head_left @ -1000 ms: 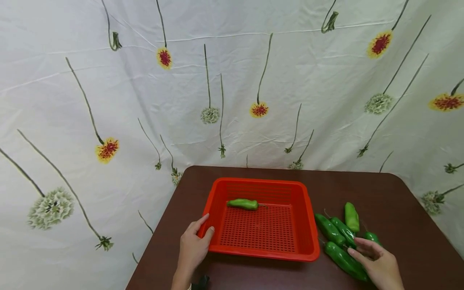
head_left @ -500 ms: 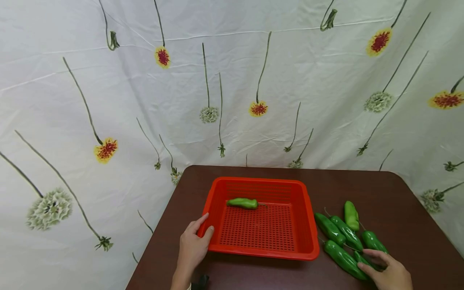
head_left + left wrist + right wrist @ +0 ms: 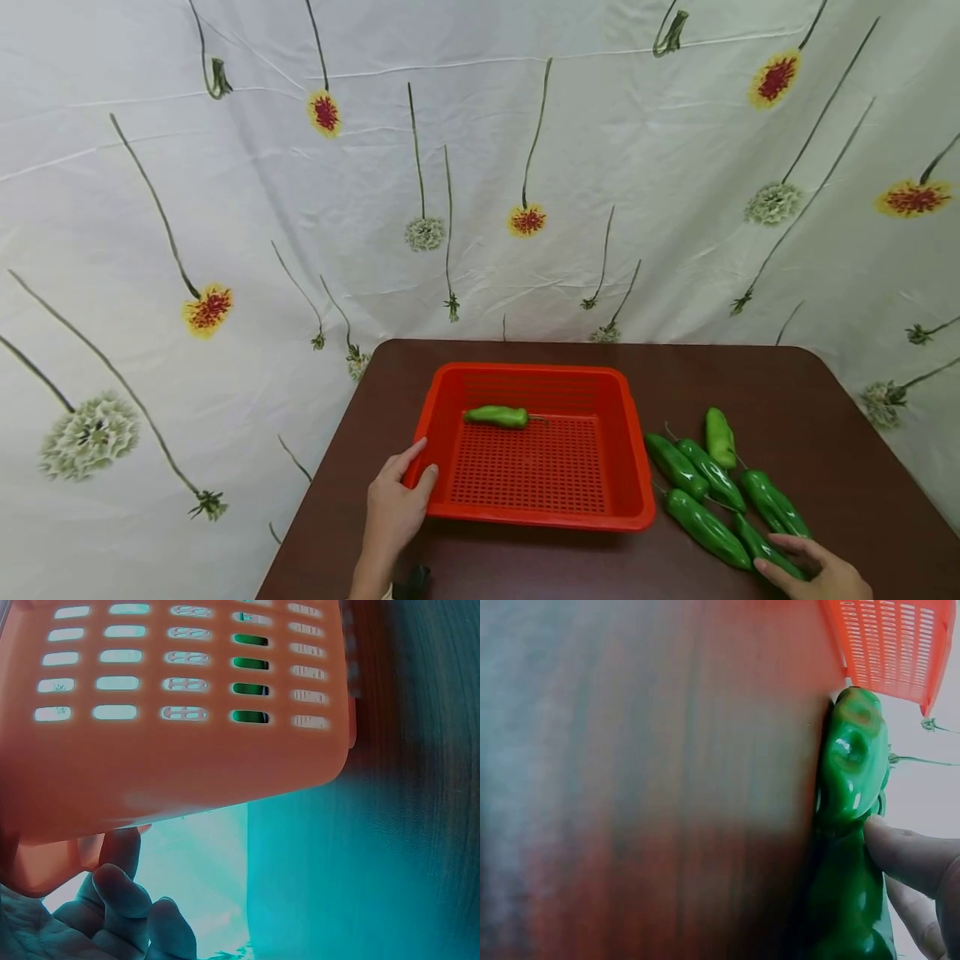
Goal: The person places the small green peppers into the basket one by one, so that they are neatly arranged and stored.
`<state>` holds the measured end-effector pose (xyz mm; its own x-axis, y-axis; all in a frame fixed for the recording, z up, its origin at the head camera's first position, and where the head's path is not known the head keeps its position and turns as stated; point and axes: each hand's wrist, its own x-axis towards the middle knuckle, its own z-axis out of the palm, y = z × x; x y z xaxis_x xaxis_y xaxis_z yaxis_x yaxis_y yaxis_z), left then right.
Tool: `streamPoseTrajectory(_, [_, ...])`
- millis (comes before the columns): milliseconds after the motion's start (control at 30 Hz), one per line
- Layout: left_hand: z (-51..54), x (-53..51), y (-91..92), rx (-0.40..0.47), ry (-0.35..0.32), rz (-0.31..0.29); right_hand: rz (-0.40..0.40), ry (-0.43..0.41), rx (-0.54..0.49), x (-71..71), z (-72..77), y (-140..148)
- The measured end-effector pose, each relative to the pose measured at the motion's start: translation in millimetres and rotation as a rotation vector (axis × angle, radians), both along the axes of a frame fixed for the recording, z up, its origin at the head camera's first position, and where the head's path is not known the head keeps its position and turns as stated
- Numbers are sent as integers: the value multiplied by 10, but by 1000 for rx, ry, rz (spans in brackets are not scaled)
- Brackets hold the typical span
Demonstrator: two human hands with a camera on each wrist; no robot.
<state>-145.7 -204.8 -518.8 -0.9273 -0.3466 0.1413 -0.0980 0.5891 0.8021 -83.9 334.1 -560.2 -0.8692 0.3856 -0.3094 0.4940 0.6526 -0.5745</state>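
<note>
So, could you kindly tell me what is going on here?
A person's left grip holds a red basket by its left side, with one green pepper lying inside. The right grip is at a second pepper on the table; whether it is pinched, I cannot tell. Five more peppers lie close by, right of the basket.

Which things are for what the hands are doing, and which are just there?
Part of the job, it seems:
Red basket, held by the left hand
Pepper inside it
Six peppers beside it, one touched by the right hand

Just there:
Brown table underneath
Flowery cloth behind
</note>
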Motion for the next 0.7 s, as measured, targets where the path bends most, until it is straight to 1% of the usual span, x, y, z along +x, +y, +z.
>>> streamPoseTrajectory(67, [-6, -3, -3, 2, -4, 3, -15, -32, 25, 14, -53, 14])
streamPoseTrajectory(133, [-7, -5, -5, 5, -9, 4, -45, -45, 45, 24, -105, 14])
streamPoseTrajectory(200, [-6, -8, -4, 10, -17, 2, -74, -45, 64, 30, -139, 3])
streamPoseTrajectory(267, [-7, -8, -7, 11, -18, -1, -105, -27, 75, 32, -159, -17])
streamPoseTrajectory(333, [-6, -5, -9, 8, -16, -4, -124, -28, 86, 37, -156, -38])
streamPoseTrajectory(567, [-7, 3, -6, 1, -3, 2, -163, -84, 85, 59, -69, -104])
streamPoseTrajectory(700, [-8, 1, -6, -1, 2, -4, -182, -63, 90, 69, -42, -127])
